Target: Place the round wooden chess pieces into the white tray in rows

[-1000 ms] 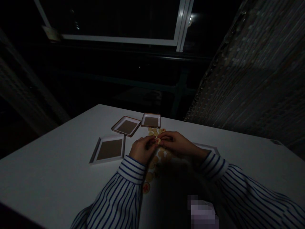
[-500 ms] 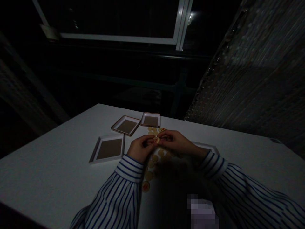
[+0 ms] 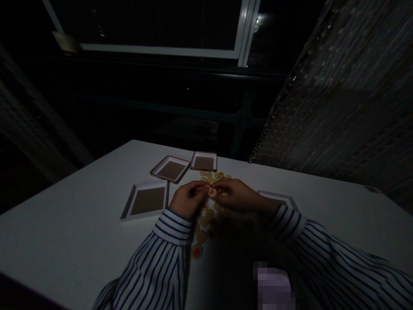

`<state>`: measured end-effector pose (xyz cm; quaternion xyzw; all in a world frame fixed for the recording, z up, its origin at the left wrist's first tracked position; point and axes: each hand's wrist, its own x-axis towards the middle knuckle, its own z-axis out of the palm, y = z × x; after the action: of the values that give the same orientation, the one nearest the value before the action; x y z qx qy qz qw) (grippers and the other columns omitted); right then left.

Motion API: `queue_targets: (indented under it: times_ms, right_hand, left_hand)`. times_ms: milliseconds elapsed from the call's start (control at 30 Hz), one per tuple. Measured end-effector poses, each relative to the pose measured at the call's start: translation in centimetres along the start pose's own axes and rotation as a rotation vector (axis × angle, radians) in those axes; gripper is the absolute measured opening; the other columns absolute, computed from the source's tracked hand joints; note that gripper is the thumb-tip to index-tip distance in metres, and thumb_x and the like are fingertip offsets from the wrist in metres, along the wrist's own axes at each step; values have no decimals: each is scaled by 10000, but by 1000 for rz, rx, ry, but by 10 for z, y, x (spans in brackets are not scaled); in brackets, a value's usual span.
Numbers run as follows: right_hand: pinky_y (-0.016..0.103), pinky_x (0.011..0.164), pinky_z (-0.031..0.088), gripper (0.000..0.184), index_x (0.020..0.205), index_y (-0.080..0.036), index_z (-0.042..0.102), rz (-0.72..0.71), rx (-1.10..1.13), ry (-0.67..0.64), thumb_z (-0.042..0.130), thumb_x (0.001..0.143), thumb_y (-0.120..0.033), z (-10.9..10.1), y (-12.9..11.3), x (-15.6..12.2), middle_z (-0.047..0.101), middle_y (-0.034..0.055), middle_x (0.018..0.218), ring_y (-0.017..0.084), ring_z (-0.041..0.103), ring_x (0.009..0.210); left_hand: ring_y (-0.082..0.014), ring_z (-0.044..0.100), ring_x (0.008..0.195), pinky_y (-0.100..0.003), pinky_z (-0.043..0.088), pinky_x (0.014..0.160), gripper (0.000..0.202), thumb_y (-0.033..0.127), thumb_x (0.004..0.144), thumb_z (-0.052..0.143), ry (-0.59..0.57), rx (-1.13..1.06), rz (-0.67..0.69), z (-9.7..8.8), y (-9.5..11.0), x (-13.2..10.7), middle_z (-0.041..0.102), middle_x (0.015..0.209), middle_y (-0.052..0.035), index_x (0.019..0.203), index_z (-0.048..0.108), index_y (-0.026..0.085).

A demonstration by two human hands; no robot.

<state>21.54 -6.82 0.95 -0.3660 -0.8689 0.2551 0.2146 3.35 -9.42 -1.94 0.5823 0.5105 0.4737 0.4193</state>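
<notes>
On the white counter, can see a loose trail of pale yellow discs, running from beside the trays at the back down between the forearms. On the nearest disc, can notice a red character, too dim to read with certainty; on the held disc also red strokes, too small to read. Close to the back edge, can find the far tray, and just beside it the middle tray. To the left of the left hand, can see the white tray; behind the right forearm, one partly hidden tray. Outward on both sides, can follow wide white surface until the slanting edges; beyond the back edge at right, a hanging string curtain, near the counter. With the right hand, grasps the held disc between thumb and curled fingers, tilted, above the other discs. With bent left fingers, reaches right beside the same disc; cannot tell whether pinching it too or only touching.
</notes>
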Motion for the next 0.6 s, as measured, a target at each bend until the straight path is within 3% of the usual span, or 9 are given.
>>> queue_targets:
  times_ms: [133, 233, 600]
  right_hand:
    - [272, 766, 429, 364, 1122, -177, 620, 21, -146, -21, 544, 772, -244, 3, 2, 0, 671, 56, 996, 170, 597, 852]
    - [273, 769, 416, 343, 1102, -170, 619, 23, -211, -68, 536, 778, -244, 4, 2, 0, 670, 62, 986, 176, 594, 864]
    - [285, 809, 367, 292, 1058, -163, 612, -12, -427, -170, 511, 792, -232, 11, 1, 6, 645, 84, 1032, 198, 573, 941]
  left_hand:
    - [-190, 660, 808, -315, 521, 764, 322, 352, 723, 580, 168, 190, 17, -7, -6, 5, 710, 853, -72, 962, 651, 147]
    - [-189, 654, 829, -313, 508, 787, 328, 362, 740, 552, 228, 283, 27, -13, -6, 6, 708, 881, -71, 971, 654, 152]
    - [-192, 648, 829, -312, 504, 768, 297, 344, 753, 528, 272, 414, 57, -16, -6, 7, 707, 878, -65, 949, 669, 171]
